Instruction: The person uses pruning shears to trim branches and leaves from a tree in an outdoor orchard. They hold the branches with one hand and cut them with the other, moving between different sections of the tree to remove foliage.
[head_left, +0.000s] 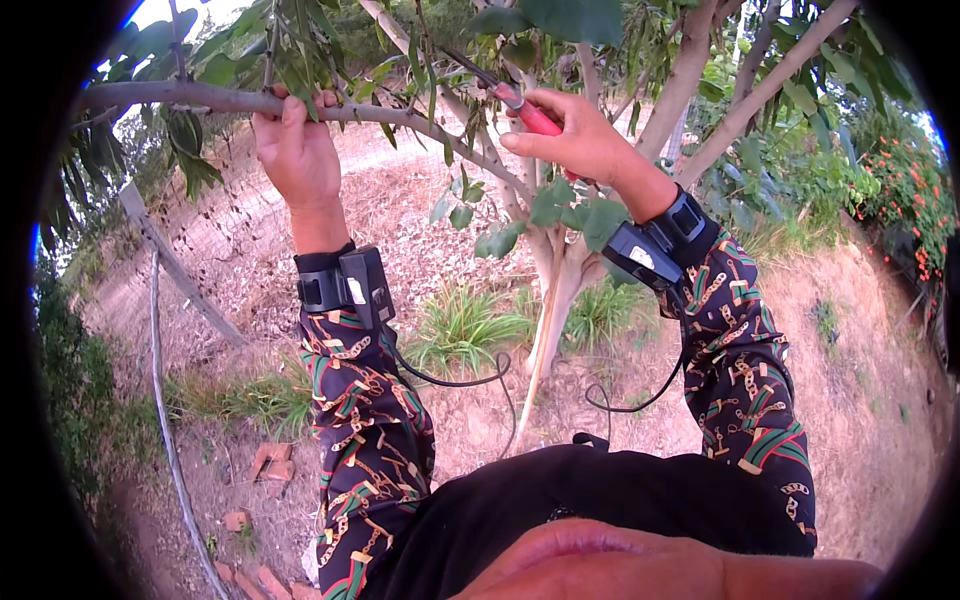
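Note:
Up at the top left, my left hand (300, 154) grips a grey tree branch (379, 114), its thumb in front and its fingertips curled over the top. Leaves and a thin upright shoot (271, 49) rise beside those fingers. To the right, my right hand (581, 135) holds a red-handled pruning tool (536, 118). Its narrow dark metal end points up and left among the leaves, apart from my left hand. Foliage partly covers the tip, so whether it touches a twig is unclear. Part of the handle is hidden in my palm.
The forked tree trunk (559, 300) stands ahead, with thick limbs (765, 94) at upper right. A slanted wooden post (180, 262) and a thin pole (166, 420) are at left. Bricks (274, 461) lie on the ground. Cables (450, 382) hang from both wrist devices.

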